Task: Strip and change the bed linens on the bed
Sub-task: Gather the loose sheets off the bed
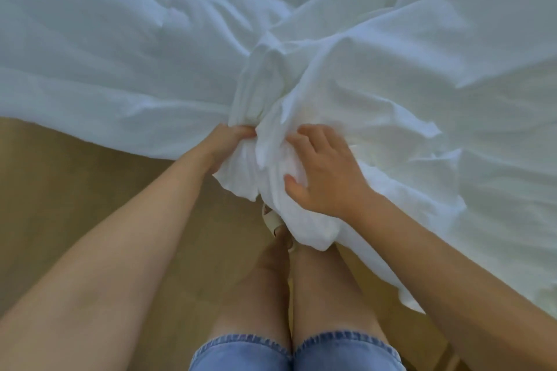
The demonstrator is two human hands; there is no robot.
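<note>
At the near edge of the bed (90, 117), right in front of your knees, the white sheet (346, 75) is gathered into a loose wad that hangs over the side, with creases running up from it across the mattress. Your left hand (232, 141) grips the narrow neck of that wad, fingers curled round the cloth. Your right hand (322, 172) clutches the fuller part just beside it, thumb and fingers dug into the folds.

Expect the sheet to handle as light, soft and limp. It will not hold any shape, and it will likely drag rather than slide where it lies on the other linen. Take hold where it is already bunched. A thick handful gives a surer grip than a single thin edge, which could slip out through your fingers.

The flatter layer (105, 39) to the left may be a second cover or part of the same sheet; the view does not settle it.

A ragged free edge trails down on the right, close to your legs and the pale slipper (272, 221) – mind you do not tread on it. The tan floor (75, 190) to your left shows open room, so that looks like the side to step back and pull toward. Your denim shorts (241, 352) mark how near you stand to the bed's edge.
</note>
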